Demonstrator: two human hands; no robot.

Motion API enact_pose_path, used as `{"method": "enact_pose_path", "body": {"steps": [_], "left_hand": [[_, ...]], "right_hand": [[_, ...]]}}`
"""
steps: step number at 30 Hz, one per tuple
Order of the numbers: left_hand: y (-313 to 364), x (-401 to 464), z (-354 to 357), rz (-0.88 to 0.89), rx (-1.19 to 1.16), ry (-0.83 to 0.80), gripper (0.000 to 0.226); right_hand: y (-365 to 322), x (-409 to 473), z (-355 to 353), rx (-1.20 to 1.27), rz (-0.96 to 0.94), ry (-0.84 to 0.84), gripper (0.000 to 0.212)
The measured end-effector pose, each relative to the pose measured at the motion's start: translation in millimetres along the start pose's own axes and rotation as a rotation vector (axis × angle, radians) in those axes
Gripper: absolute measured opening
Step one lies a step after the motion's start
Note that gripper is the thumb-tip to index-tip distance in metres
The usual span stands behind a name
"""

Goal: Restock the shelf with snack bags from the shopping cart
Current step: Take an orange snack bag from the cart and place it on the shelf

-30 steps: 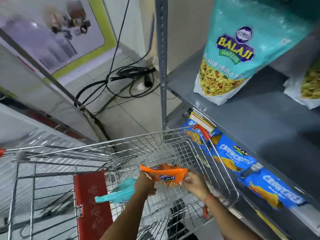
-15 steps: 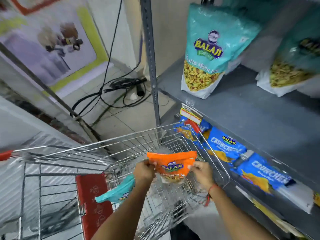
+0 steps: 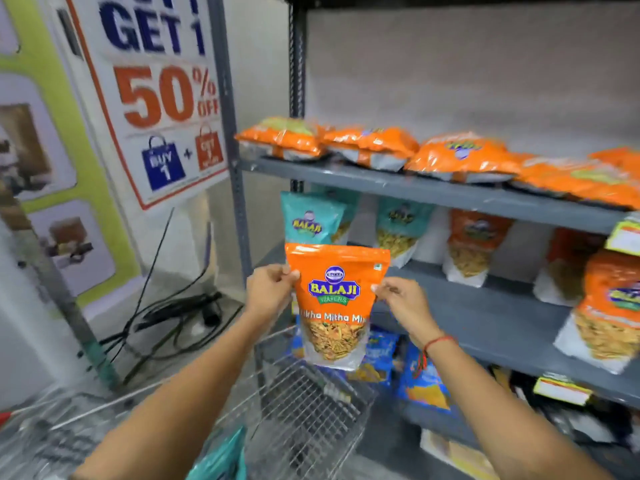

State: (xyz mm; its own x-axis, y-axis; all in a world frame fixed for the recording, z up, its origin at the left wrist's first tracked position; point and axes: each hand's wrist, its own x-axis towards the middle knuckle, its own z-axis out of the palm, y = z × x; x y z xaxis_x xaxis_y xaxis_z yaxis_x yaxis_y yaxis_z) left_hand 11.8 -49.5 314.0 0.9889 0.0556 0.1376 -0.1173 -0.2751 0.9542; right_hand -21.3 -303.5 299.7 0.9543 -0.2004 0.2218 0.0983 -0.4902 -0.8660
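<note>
Cart (image 3: 311,403) now below the bag, teal bag (image 3: 221,459) left inside. Orange bag (image 3: 337,303) lifted out, upright, pinched at top edges by left hand (image 3: 268,292) + right hand (image 3: 401,299), in front of middle shelf (image 3: 485,317). Pick done, placing next imo.
</note>
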Motion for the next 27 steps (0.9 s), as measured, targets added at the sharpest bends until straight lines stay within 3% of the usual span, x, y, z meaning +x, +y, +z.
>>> {"method": "enact_pose_path", "body": {"steps": [6,12,19,27], "left_hand": [[140,9,-1,0.11,-0.201,-0.129,0.009],[220,2,12,0.111,-0.293,-0.167,0.007],[217,1,33,0.113,-0.25,-0.153,0.008],[161,10,94,0.015,-0.165,-0.206,0.013]], "right_hand": [[-107,3,-96,0.098,-0.12,0.189,0.01],[-158,-9,-148,0.186,-0.137,0.286,0.03],[-147,-24,-155,0.22,-0.077,0.295,0.027],[-59,-14,-157,0.174,0.102,0.279,0.022]]}}
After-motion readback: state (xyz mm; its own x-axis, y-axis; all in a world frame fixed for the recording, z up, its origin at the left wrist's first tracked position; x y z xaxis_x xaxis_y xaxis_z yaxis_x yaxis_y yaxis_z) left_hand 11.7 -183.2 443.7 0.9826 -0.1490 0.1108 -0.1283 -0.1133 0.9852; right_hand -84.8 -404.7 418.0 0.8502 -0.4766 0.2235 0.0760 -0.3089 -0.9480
